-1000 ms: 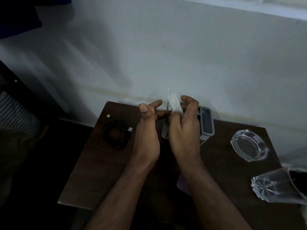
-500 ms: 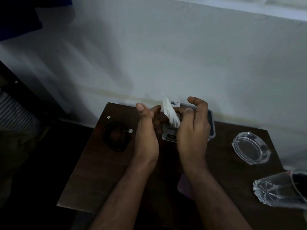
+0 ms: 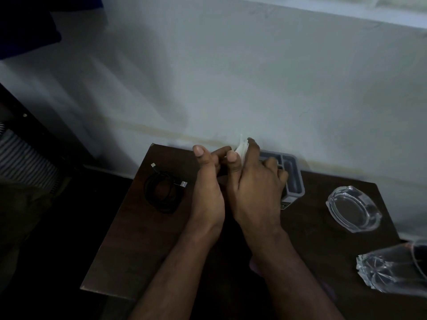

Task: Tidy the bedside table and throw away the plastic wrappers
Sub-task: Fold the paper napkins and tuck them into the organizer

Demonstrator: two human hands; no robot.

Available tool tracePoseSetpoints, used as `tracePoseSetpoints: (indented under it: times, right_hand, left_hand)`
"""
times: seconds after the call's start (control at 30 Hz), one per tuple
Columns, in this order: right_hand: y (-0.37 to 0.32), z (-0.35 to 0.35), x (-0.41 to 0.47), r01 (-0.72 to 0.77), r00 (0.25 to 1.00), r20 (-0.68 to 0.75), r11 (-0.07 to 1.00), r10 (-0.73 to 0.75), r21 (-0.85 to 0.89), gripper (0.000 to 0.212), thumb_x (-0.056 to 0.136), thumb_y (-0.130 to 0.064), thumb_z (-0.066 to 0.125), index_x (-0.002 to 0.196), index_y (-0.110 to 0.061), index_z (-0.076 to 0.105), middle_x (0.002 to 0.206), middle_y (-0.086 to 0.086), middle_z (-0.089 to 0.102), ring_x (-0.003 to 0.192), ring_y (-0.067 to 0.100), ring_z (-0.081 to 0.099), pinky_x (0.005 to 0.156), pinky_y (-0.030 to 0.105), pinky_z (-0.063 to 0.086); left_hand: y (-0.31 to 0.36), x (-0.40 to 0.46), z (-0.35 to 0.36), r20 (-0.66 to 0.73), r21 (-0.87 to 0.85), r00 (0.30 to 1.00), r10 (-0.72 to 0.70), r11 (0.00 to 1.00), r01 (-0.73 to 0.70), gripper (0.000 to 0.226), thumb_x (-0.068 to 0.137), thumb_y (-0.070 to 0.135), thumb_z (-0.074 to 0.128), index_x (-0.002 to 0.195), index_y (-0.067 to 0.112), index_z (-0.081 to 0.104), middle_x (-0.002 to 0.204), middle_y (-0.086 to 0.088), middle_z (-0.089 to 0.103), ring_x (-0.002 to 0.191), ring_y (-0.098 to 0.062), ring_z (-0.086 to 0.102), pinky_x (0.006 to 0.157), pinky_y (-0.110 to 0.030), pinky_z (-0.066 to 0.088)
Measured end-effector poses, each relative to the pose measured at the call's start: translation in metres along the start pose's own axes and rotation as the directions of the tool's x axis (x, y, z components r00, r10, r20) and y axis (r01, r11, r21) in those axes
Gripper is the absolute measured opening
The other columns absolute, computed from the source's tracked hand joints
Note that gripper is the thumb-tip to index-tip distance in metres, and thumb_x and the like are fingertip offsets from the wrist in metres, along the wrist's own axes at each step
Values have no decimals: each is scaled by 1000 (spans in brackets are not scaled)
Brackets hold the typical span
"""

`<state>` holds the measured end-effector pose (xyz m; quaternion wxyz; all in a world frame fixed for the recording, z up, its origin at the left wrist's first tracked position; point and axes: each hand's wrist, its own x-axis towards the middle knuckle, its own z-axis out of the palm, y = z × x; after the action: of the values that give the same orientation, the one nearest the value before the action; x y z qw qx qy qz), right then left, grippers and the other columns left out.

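Observation:
Over the dark wooden bedside table (image 3: 129, 239), my two hands meet near its far edge by the wall. My right hand (image 3: 256, 190) is closed around a crumpled white plastic wrapper (image 3: 242, 148), which sticks up between its thumb and fingers. My left hand (image 3: 208, 188) is pressed against the right one, thumb up, fingers reaching toward the wrapper; whether they grip it is hidden. A grey organiser tray (image 3: 294, 179) stands just behind my right hand, mostly covered by it.
A coiled black USB cable (image 3: 163, 192) lies on the table's left part. A clear glass ashtray (image 3: 353, 209) sits at the right. A clear cut-glass tumbler (image 3: 392, 269) lies on its side at the right edge. The wall runs directly behind the table.
My right hand has closed over the wrapper and shifted left against my left hand; the wrapper is now more bunched, with less of it showing.

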<state>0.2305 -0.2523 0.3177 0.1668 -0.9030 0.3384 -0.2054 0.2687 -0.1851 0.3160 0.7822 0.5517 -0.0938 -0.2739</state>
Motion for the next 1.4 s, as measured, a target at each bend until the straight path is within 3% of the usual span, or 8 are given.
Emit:
tracePoseSetpoints:
  times: [0.37,0.53,0.63,0.73,0.9,1.17,1.3,1.4]
  right_hand:
    - [0,-8,1,-20,982,-184,989,47,149,39,105,-25,47,143,-16,51,96,14,73,92,36,68,83,47,54]
    - [11,-20,3,-114,908,-317,891,272,439,32,107,-27,46,139,-25,47,97,-1,65,86,15,65,62,8,40]
    - [21,-20,5,-141,928,-252,883,276,447,37,107,-24,49,143,-21,44,115,8,67,100,13,63,74,11,43]
    - [23,-19,5,-120,939,-231,870,256,477,45,102,-29,58,143,-24,40,112,2,67,101,18,66,78,17,44]
    - [24,-12,5,-110,962,-174,886,208,451,55,97,-17,63,147,-19,40,139,8,60,125,21,57,88,7,31]
    - [14,-11,3,-61,976,-153,872,154,486,58,96,-11,62,149,-19,41,140,3,59,127,17,57,102,27,46]
    - [18,-7,5,-108,981,-93,873,173,476,59,97,-8,60,152,-15,38,144,5,57,131,17,56,106,30,47]
    - [16,-4,6,-96,985,-85,877,153,470,61,98,-11,62,153,-17,36,147,5,55,133,18,55,106,30,48]
  left_hand:
    - [6,-4,0,88,3,995,-42,999,42,105,81,79,6,122,10,74,119,-9,76,115,-14,71,98,-29,53]
    - [10,-1,5,58,-34,998,-30,999,32,103,73,77,10,134,13,63,126,-13,71,100,-1,70,81,-14,53]
    - [5,-2,4,55,28,998,-37,999,35,96,74,87,10,132,28,60,128,-4,73,118,6,63,94,-9,46]
    - [-4,-4,5,56,161,996,-64,986,54,104,69,102,8,141,43,53,142,7,66,146,-8,42,125,-39,26]
    - [-8,-1,5,-33,234,999,6,972,2,125,53,110,9,152,42,43,152,17,54,151,-5,34,127,-45,20]
    - [-10,-5,5,112,378,994,-9,925,-35,115,55,108,0,156,56,19,164,19,36,157,-8,21,130,-51,8]
    - [-7,-2,4,66,245,996,54,967,-68,127,54,108,10,159,39,32,145,24,57,139,11,44,121,-20,30]
    - [2,-1,6,20,122,998,63,990,-65,105,71,88,12,156,32,33,132,5,71,98,31,58,72,10,39]
